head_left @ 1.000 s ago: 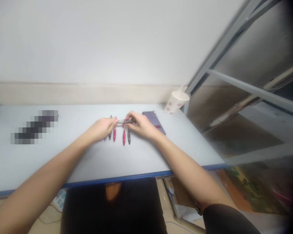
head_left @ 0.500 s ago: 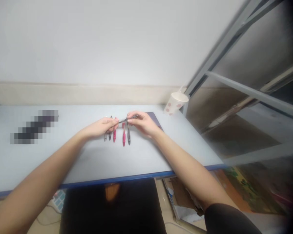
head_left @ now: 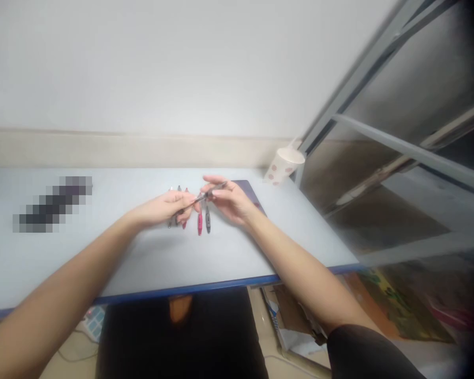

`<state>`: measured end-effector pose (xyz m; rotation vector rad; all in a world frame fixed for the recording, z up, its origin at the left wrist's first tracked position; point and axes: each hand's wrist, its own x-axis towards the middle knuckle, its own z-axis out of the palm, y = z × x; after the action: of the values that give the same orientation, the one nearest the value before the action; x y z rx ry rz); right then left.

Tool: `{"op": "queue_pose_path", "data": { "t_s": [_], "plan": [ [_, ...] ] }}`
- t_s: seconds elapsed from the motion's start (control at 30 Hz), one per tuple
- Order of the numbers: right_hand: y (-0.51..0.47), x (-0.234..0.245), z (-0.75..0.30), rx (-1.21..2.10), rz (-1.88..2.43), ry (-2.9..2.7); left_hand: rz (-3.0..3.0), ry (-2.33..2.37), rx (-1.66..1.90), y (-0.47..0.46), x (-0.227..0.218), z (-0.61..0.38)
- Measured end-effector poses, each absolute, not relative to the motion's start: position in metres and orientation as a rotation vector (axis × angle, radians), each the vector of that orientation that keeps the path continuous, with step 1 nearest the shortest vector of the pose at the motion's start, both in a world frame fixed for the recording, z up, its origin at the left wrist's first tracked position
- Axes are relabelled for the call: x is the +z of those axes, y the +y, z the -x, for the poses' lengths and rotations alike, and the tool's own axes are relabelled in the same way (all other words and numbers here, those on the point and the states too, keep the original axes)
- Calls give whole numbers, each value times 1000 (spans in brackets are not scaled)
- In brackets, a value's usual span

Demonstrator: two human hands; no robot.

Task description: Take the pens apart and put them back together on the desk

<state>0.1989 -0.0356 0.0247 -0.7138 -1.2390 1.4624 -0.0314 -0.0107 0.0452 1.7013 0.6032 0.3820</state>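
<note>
"Over the table (head_left: 161, 258), where is the dark pen (head_left: 200, 199) exactly?"

"Between the two hands, on a slant — its lower end runs into the left hand (head_left: 169, 204), its upper end sticks out past the right thumb."

"And how does each hand stand?"

"The left is closed in a pinch on the pen, thumb on top. The right hand (head_left: 229, 201) is about half open, index finger stretched out over the pen and thumb against it; I can't tell how firmly it grips."

"What's beneath?"

"A pink pen (head_left: 199, 225) and a grey pen (head_left: 208, 222), side by side below the gap between the hands. A red pen (head_left: 184, 225) lies partly hidden by the left hand."

"Anything beside the right hand?"

"A phone (head_left: 248, 188), partly covered by it — and farther right, a white cup (head_left: 285, 166) with red marks."
</note>
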Motion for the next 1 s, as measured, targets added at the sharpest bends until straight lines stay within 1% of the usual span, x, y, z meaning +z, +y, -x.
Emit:
{"op": "queue_pose_path", "data": {
  "t_s": [0.13, 0.2, 0.33, 0.57, 0.63, 0.7, 0.9, 1.0],
  "plan": [
    [-34, 28, -194, 1150, 923, -1283, -1962, 850, 615, -10, 38, 30],
    [-33, 28, -193, 1071, 985, -1285, -2115, 933, 656, -11, 35, 29],
    [-31, 25, -194, 1103, 981, -1265, -2252, 982, 635, -12, 33, 27],
    [-32, 28, -197, 1259, 860, -1231, -1939, 795, 551, -7, 33, 31],
    [-32, 30, -198, 1251, 848, -1195, -1925, 804, 572, -8, 33, 31],
    [-31, 30, -199, 1180, 868, -1181, -1960, 846, 608, -10, 33, 30],
    [-24, 25, -203, 833, 979, -1224, -2085, 917, 692, -15, 32, 26],
    [-22, 24, -204, 734, 1026, -1220, -2110, 920, 702, -14, 30, 27]
  ]
}}
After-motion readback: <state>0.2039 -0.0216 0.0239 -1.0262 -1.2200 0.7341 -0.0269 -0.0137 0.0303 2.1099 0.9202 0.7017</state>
